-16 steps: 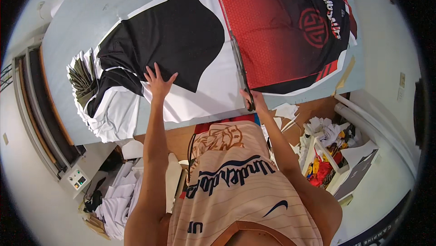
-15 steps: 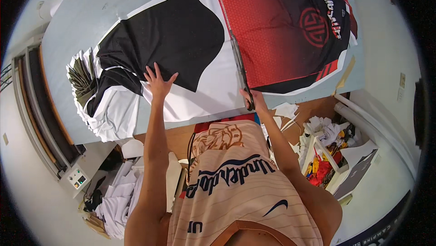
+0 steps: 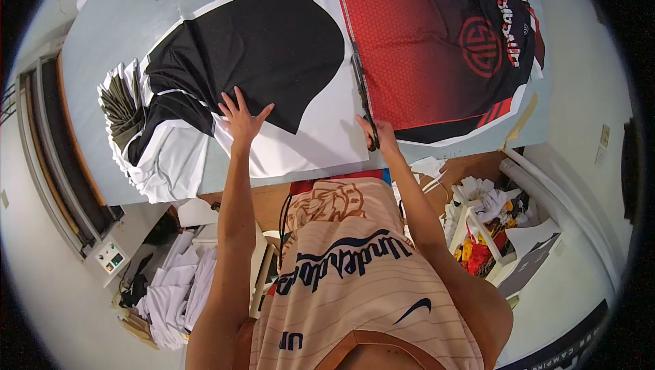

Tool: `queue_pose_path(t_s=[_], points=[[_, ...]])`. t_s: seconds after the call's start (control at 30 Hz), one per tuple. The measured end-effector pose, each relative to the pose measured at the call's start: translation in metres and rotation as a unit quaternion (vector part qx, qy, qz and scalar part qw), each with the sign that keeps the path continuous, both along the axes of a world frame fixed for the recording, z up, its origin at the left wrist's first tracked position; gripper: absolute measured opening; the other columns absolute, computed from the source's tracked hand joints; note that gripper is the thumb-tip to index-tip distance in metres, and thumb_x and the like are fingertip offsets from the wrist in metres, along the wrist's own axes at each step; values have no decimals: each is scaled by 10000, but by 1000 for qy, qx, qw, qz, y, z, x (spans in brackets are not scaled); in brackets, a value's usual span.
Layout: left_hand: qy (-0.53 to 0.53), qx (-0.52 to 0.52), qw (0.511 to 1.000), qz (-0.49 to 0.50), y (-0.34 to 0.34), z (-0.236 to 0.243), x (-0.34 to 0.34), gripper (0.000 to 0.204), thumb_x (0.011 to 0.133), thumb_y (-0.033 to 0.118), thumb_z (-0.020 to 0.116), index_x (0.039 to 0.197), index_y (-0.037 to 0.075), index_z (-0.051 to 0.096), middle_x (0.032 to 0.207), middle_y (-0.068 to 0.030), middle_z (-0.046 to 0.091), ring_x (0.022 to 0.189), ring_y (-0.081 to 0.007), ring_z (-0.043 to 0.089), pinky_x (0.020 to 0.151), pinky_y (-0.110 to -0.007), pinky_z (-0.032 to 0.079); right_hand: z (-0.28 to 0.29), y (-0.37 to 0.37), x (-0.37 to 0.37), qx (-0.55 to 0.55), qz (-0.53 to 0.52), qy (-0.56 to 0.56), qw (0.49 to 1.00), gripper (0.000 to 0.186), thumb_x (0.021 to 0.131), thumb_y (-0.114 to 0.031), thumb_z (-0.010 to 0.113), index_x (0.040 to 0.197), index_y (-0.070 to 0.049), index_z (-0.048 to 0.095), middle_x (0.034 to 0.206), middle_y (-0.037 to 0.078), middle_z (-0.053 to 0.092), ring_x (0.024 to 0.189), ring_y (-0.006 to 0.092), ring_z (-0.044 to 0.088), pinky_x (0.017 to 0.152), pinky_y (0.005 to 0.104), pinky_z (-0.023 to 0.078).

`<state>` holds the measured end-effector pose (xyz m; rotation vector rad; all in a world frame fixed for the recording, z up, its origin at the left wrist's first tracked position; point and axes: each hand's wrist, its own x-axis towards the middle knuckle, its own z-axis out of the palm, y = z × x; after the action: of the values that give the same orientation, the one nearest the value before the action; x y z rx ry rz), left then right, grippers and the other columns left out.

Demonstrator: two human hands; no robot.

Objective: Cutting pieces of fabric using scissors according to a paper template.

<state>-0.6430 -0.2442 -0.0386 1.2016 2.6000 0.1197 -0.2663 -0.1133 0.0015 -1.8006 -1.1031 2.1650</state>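
Observation:
Long dark-handled scissors point(image 3: 364, 93) are in my right hand point(image 3: 379, 136), fingers closed round the handles. Their blades point away from me, lying along the left edge of a red and black printed jersey panel point(image 3: 416, 49). Just left of the blades is a white strip of the same fabric sheet, bordering a plain black printed panel point(image 3: 266, 42). My left hand point(image 3: 242, 122) lies flat with fingers spread on the lower part of the black panel, where it meets white fabric. Whether the blades are parted is hard to make out.
Bunched white and olive fabric point(image 3: 123, 110) sits at the left of the pale blue table point(image 3: 109, 35). Below right, a bin point(image 3: 484, 233) holds colourful scraps; white cloth point(image 3: 174, 295) is heaped below left. A machine with a control box point(image 3: 109, 259) stands at far left.
My right hand and the scissors have moved a little farther from me along the red panel's edge. My left hand stays on the black fabric. The view has shifted slightly.

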Motion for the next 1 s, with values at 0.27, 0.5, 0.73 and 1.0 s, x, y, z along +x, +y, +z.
queue_pose_path(t_s=[0.27, 0.5, 0.73, 1.0], points=[[9, 12, 1000, 12, -2, -6, -1, 1293, 749, 829, 762, 1712, 154, 226, 1731, -337, 140, 1546, -637, 172, 1095, -834, 298, -3, 12, -15, 4, 2, -15, 1000, 579, 851, -560, 875, 621, -159, 527, 543, -29, 531, 444, 93, 511, 466, 268, 404], [5, -7, 1000, 14, 0, 0, 1, 1282, 751, 820, 768, 1709, 150, 241, 1736, -331, 123, 1546, -636, 169, 1081, -837, 311, -4, 36, -46, 42, -1, -30, 999, 616, 815, -592, 884, 581, -156, 518, 524, -18, 527, 442, 105, 521, 457, 289, 405], [-3, -19, 1000, 17, 1, 0, -1, 1301, 758, 797, 792, 1726, 185, 176, 1743, -329, 83, 1560, -626, 119, 1075, -860, 280, -10, 65, -55, 18, 20, -18, 999, 576, 844, -547, 875, 607, -133, 552, 562, -8, 547, 491, 116, 551, 511, 288, 420], [-17, -17, 1000, 18, 4, 5, 0, 1304, 765, 816, 770, 1727, 176, 167, 1745, -328, 69, 1565, -620, 112, 1080, -851, 287, 1, 92, -85, 20, -32, -23, 999, 557, 839, -550, 883, 641, -160, 539, 585, -21, 544, 498, 109, 558, 512, 281, 437]])
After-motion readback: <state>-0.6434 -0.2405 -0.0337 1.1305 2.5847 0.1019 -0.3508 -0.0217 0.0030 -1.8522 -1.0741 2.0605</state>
